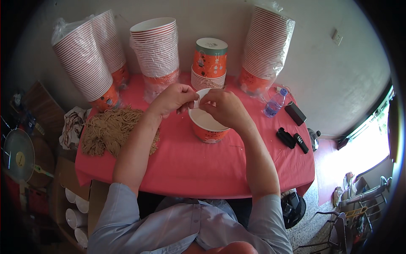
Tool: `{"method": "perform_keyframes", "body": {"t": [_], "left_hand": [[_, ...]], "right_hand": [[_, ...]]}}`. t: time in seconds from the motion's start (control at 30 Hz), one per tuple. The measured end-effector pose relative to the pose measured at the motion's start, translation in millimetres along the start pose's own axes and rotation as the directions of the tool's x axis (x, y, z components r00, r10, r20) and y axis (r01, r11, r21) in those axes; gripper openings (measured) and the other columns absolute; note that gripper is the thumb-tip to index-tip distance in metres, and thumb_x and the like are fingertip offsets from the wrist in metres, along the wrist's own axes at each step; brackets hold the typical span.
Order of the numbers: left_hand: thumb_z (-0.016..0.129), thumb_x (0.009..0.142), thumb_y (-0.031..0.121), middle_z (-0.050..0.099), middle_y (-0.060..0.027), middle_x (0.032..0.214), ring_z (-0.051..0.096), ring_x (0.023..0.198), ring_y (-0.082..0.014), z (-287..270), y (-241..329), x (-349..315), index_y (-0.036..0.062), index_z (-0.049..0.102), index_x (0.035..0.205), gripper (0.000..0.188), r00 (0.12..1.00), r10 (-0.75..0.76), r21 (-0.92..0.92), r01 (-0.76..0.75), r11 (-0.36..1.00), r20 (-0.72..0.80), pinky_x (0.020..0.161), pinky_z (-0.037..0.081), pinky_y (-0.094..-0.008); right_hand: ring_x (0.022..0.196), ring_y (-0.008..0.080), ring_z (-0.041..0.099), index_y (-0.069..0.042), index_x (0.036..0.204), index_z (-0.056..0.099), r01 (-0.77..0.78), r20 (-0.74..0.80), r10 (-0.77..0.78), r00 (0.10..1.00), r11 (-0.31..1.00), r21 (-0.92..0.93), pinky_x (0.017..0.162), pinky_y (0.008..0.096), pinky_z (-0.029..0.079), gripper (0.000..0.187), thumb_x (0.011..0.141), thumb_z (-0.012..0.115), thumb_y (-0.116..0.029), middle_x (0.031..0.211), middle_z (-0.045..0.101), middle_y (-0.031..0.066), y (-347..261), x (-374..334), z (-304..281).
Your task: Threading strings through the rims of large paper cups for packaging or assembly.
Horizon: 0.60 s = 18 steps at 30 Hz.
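A white-lined orange paper bucket (210,132) stands on the red-covered table in front of me. My left hand (175,100) is over its far left rim, with thumb and fingertips pinched together. Close beside it, my right hand (223,106) hangs over the bucket's opening with its fingers bent inward in a pinch. A small pale bit shows between the two sets of fingertips, too small to name. To the left lies a loose heap of brown cord (114,132), next to my left forearm.
Tall plastic-wrapped stacks of paper buckets (154,48) line the wall, with a shorter stack (210,59) among them. At right are a water bottle (275,103), a dark box (295,113) and black items (286,138). A cardboard box (72,178) with white cups stands lower left.
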<state>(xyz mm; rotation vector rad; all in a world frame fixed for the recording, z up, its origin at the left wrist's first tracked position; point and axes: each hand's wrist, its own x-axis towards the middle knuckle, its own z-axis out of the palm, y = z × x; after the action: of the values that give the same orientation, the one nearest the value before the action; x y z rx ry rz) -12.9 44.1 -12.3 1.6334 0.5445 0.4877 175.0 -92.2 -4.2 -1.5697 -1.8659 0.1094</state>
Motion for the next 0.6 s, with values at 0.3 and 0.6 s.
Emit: {"method": "perform_keyframes", "body": {"t": [0.3, 0.6], "left_hand": [[0.072, 0.100, 0.022, 0.072, -0.0011, 0.079, 0.058, 0.056, -0.0051, -2, 4, -5, 0.0048, 0.075, 0.099, 0.018, 0.988, -0.015, 0.096, 0.000, 0.995, 0.154, 0.051, 0.046, -0.0209], [0.075, 0.098, 0.022, 0.073, -0.0010, 0.082, 0.059, 0.060, -0.0048, -4, 4, -5, 0.0044, 0.077, 0.105, 0.019, 0.983, -0.043, 0.083, 0.028, 0.996, 0.178, 0.053, 0.046, -0.0209]], "right_hand": [[0.086, 0.0139, 0.071, -0.003, 0.102, 0.080, -0.091, -0.029, 0.109, 0.994, 0.926, 0.367, 0.079, 0.0320, 0.056, 0.011, 0.094, 0.076, -0.010, 0.092, 0.075, 0.0053, 8, 6, 9], [0.082, 0.0092, 0.071, 0.000, 0.102, 0.079, -0.234, -0.019, 0.259, 0.966, 0.900, 0.368, 0.075, 0.0290, 0.057, 0.013, 0.093, 0.077, -0.010, 0.087, 0.077, 0.0051, 7, 8, 13]]}}
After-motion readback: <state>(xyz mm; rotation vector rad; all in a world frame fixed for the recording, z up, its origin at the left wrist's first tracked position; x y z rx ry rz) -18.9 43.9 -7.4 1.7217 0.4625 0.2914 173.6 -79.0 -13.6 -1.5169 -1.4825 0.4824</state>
